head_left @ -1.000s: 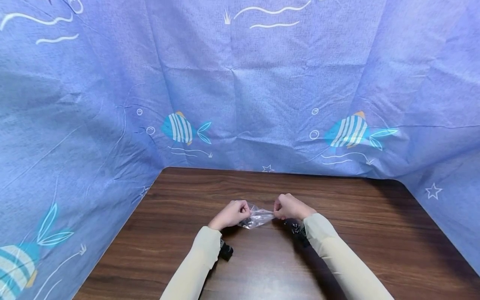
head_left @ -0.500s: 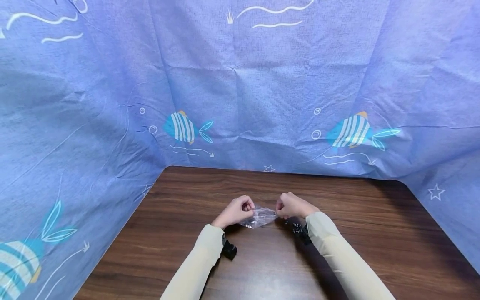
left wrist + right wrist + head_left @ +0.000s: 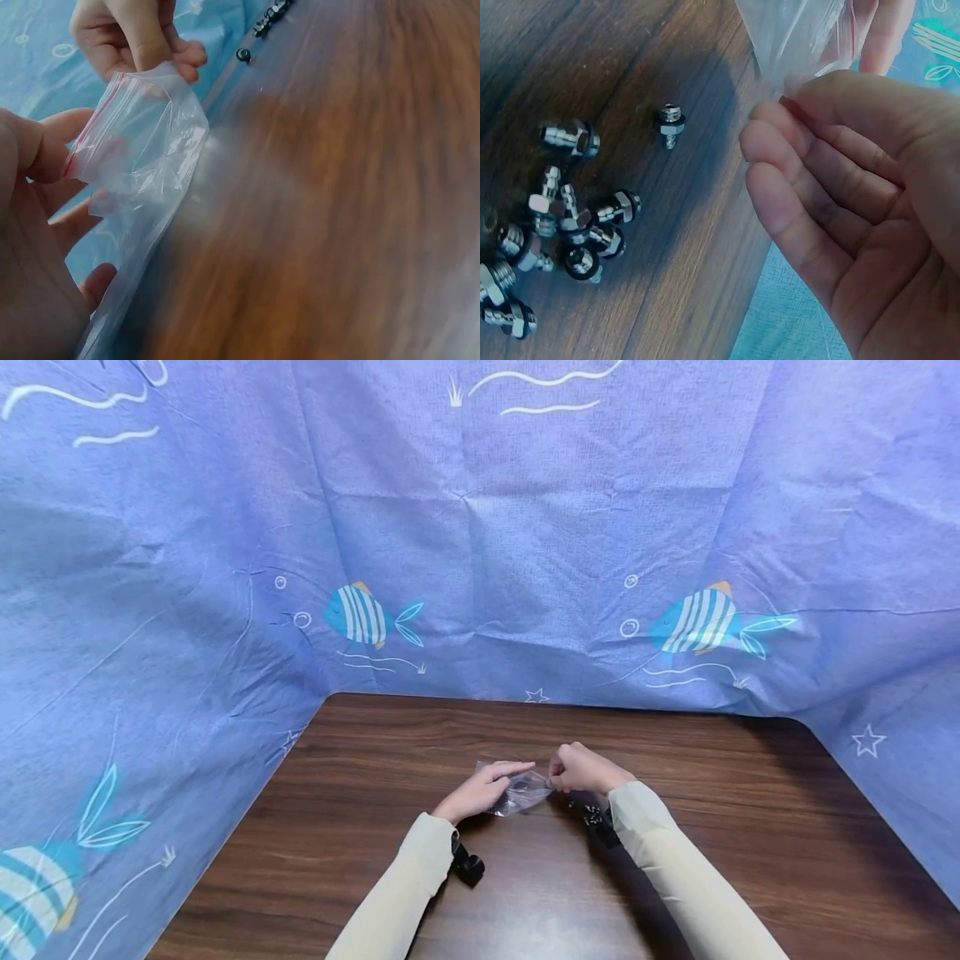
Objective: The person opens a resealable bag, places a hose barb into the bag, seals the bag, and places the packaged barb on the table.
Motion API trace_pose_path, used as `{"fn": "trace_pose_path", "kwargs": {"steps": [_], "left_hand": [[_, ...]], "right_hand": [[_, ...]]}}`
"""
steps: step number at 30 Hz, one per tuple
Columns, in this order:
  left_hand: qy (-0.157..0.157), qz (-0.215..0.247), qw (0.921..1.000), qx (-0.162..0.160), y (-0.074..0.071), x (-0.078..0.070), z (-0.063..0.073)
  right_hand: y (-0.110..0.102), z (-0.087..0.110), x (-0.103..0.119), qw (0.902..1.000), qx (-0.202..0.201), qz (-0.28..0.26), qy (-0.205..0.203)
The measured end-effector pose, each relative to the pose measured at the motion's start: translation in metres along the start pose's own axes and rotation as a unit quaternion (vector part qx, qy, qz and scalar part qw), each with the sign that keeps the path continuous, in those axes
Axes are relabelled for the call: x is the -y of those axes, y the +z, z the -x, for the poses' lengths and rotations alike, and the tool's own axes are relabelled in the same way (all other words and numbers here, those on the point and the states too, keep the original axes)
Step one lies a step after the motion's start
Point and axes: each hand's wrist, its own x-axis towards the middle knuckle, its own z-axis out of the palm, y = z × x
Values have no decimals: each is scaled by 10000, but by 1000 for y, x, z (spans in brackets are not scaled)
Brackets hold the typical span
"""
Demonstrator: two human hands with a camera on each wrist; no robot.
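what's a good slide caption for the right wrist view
Right hand pinching a clear plastic bag beside small metal fittings on a wood-grain table.

Table [image 3: 735,785]: dark brown, streaked wood grain; far corners rounded; pale sheen on the near part.
Metal fittings [image 3: 576,222]: several, small, silvery, with hexagonal collars and black rings; loose cluster, some touching, at mixed angles.
Lone fitting [image 3: 671,127]: similar type; lies on the wood, apart from the cluster.
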Motion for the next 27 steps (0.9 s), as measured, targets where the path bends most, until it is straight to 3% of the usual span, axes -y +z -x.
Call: {"fn": "trace_pose_path", "kwargs": {"steps": [10,21,27], "left_hand": [[-215,106,9997,-21,6,6,1],[21,90,9998,-167,12,10,1],[17,200,9995,-228,11,8,1]], "right_hand": [[2,-1,-1,9999,-22,-121,-60],[4,2,-2,9997,-117,-122,-177],[-1,4,-8,9982,-240,81,-550]]}}
